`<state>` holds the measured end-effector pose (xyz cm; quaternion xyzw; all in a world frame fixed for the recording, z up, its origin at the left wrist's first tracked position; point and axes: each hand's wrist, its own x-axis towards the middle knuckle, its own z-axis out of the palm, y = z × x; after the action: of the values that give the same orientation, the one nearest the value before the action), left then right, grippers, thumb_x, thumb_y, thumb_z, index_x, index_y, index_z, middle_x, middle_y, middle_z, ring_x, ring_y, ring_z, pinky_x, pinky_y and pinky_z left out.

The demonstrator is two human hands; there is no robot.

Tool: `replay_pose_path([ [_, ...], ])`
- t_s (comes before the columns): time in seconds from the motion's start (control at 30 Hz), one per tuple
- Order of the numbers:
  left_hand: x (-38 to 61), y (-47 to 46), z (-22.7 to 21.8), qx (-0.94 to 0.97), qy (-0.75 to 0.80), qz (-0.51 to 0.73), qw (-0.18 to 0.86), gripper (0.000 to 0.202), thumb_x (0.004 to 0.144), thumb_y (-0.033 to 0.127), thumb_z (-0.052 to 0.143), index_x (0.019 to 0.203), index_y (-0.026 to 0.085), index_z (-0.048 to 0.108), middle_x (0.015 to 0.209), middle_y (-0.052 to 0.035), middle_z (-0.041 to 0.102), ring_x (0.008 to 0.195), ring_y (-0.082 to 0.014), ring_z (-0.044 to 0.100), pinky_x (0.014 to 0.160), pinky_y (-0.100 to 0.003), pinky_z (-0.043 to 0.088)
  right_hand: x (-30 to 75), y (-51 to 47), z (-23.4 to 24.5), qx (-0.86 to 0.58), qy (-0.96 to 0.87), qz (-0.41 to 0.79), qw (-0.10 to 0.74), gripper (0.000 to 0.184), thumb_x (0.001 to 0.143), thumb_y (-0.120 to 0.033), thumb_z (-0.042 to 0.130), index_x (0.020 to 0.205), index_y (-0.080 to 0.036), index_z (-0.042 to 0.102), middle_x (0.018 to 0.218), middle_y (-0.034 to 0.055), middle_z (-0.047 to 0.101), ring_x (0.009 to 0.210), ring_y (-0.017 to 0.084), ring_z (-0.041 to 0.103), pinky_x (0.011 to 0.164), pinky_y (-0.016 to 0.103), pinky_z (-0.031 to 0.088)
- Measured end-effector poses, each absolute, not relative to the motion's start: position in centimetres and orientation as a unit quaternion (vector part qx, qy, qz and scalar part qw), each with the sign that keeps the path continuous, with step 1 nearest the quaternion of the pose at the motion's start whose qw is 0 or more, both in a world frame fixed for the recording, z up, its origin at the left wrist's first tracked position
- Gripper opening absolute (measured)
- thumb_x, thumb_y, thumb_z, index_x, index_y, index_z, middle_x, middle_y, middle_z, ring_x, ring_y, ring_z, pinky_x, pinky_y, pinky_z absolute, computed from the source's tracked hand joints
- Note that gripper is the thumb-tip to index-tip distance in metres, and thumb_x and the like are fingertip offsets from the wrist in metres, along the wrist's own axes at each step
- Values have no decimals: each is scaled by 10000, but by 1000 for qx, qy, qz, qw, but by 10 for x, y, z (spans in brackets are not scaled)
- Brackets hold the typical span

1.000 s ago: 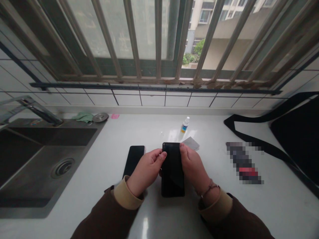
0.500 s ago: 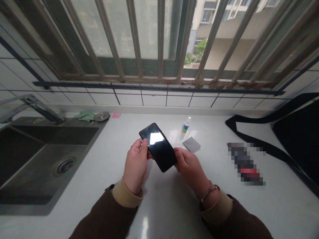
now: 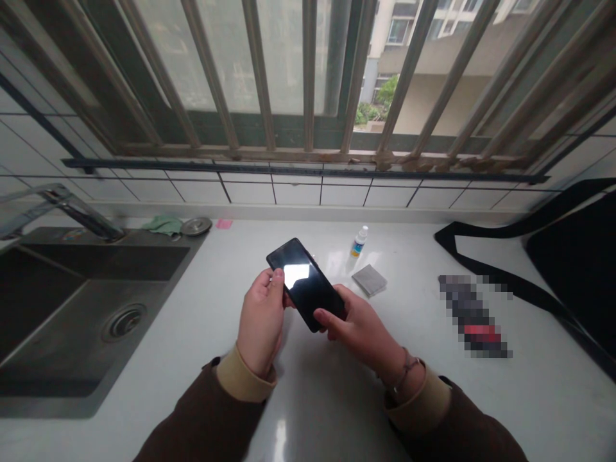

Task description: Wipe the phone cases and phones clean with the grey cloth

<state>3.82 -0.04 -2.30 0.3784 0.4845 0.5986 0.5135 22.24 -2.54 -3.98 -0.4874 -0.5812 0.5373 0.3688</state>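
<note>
Between my hands a black smartphone [image 3: 305,289] is held above the white countertop, its dark glossy screen facing me and reflecting a bright patch. My left hand [image 3: 264,314] is closed on its left edge, the thumb resting near the screen's side. My right hand [image 3: 359,324] grips the lower right corner, with the thumb lying over the bottom of the screen and the other fingers behind it, mostly hidden. Just beyond the phone stand a small white-capped bottle [image 3: 359,242] with a blue and yellow label and, lying flat, a folded grey cloth [image 3: 369,280].
A sink [image 3: 158,282] with a chrome faucet [image 3: 81,212] is on the left. Near it lie a green cloth [image 3: 166,224], a metal drain cover [image 3: 196,226] and a pink slip [image 3: 224,224]. A black bag [image 3: 577,250] with a strap and a blurred-out item [image 3: 474,317] lie right.
My right thumb has moved left from the phone's right edge onto the lower screen, and the right hand has shifted around the bottom corner. My left hand keeps its hold.
</note>
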Motion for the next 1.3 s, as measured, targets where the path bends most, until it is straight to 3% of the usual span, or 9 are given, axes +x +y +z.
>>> replay_pose_path([
  [0.13,36,1,-28,418,500,554,518,387,981,570,702,929,188,671,714,20,605,605,-130,537,564,-234,447,228,-22,-47,-506,-581,490,408,619,1107,-724,366,1156,-201,693,773,21,695,654,186,668,615,304,496],
  [0.3,33,-1,-29,549,516,417,508,450,1018,624,605,1040,198,747,741,-21,683,617,-187,607,570,-286,467,230,-18,-47,-556,-608,395,406,470,1117,-586,438,977,-212,687,885,39,721,836,215,662,740,323,468],
  [0.4,30,-4,-22,650,590,361,313,433,1073,533,527,1241,198,744,902,-77,772,782,-251,705,745,-367,547,230,-16,-46,-583,-611,385,373,416,1109,-534,471,935,-218,679,841,30,718,804,216,656,711,319,440],
  [0.5,26,-6,-16,692,664,279,45,520,1071,459,539,1468,136,629,1260,-193,744,1153,-369,683,998,-508,538,231,-13,-48,-624,-618,348,328,409,1117,-489,467,890,-219,673,830,37,734,798,220,670,694,320,417],
  [0.6,24,-8,-15,662,733,145,-57,680,1040,500,592,1577,89,524,1402,-281,632,1264,-475,597,957,-609,555,233,-11,-52,-653,-625,314,291,399,1121,-444,473,845,-220,654,813,47,738,780,225,672,683,325,392],
  [0.8,24,-8,-19,651,758,17,-25,705,1037,454,622,1620,88,470,1255,-263,639,1172,-439,636,873,-502,583,234,-10,-57,-671,-631,293,258,332,1120,-369,504,900,-206,692,877,90,782,843,260,723,704,337,393],
  [0.97,19,-3,-24,678,734,29,-39,495,1027,385,624,1375,34,631,1138,-240,680,1067,-408,676,951,-488,548,233,-13,-58,-709,-628,238,215,180,1099,-328,574,1148,-177,659,926,107,811,841,274,777,675,326,419],
  [1.13,18,2,-32,717,678,166,-8,570,1005,449,647,1365,8,616,1201,-267,718,1129,-411,697,1014,-525,556,233,-15,-52,-717,-651,185,170,160,1105,-336,581,1079,-194,649,869,113,803,812,279,787,650,327,423],
  [1.3,25,-2,-35,757,573,310,55,590,975,478,722,1417,104,610,1355,-237,716,1270,-385,685,1130,-564,536,235,-14,-49,-713,-668,155,147,200,1102,-352,590,1000,-196,659,862,146,789,772,281,770,643,333,432],
])
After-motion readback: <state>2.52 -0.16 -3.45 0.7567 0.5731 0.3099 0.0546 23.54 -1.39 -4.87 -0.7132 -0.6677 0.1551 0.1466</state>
